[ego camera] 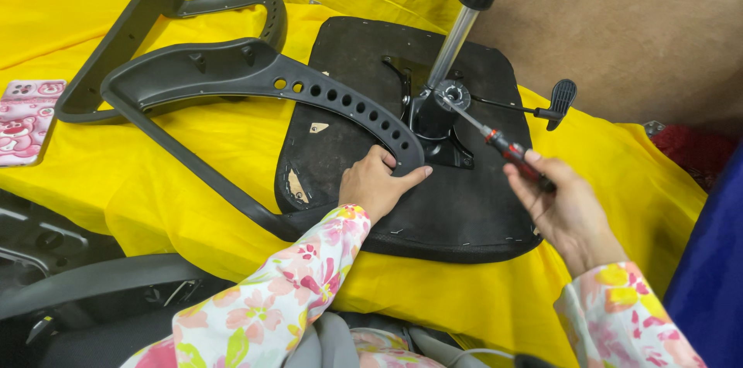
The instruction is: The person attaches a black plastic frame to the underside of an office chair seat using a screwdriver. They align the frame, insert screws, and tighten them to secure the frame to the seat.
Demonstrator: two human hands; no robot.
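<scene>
Yellow cloth [232, 143] covers the work surface; brown floor shows at 1 o'clock.

Item 1, at 9 o'clock: I log a pink phone case [27, 116], cut off by the frame edge.

Item 2, at 10 to 11 o'clock: two dark grey armrest loops. The rear armrest [166, 12] lies on the cloth; the front armrest [232, 70], with a row of holes, reaches onto the seat.

Item 3, centre: upturned black seat base [464, 205] lying flat on the cloth, its gas cylinder [464, 20] rising out of frame at 12 o'clock.

Item 4: left hand [375, 182] pressed over the front armrest's end, fingers curled on it.

Item 5, at 3 o'clock: right hand [565, 209] closed around a red-handled screwdriver [495, 140], tip at the seat mechanism [445, 105]. I cannot make out the screw.

Item 6: lever paddle [561, 97] at 2 o'clock.

Item 7, at 7 o'clock: dark chair parts, indistinct.
</scene>
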